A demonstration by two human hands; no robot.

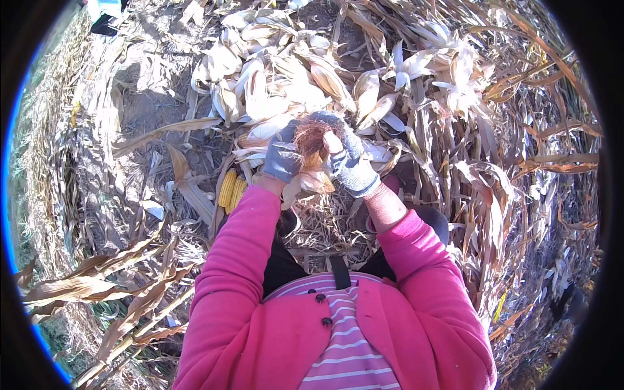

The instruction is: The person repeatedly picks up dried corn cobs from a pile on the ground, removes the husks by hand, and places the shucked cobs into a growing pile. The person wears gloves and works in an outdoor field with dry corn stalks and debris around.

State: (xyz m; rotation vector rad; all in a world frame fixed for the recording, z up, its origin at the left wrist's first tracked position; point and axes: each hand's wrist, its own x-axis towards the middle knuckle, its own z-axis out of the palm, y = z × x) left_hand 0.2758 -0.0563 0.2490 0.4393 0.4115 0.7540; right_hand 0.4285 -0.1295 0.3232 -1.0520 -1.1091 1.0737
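Observation:
In front of my body, both hands hold one ear of corn [318, 160], with its reddish-brown silk tuft [310, 137] between them. My left hand [283, 155], in a grey work glove, grips the ear's left side. My right hand [352, 163], gloved too but with a bare thumb showing, closes on the right side near the silk. Pale husk leaves [314, 182] hang below the hands. The gloves and husk hide most of the ear. Husked yellow corn cobs [228, 189] lie on the ground beside my left forearm.
A heap of ears in pale husks [273, 73] lies just beyond my hands. Loose empty husks [460, 73] spread at the upper right. Dry corn stalks and leaves [487, 204] cover the right side; more stalks [131, 302] cross the lower left. Bare soil [151, 92] shows left of the heap.

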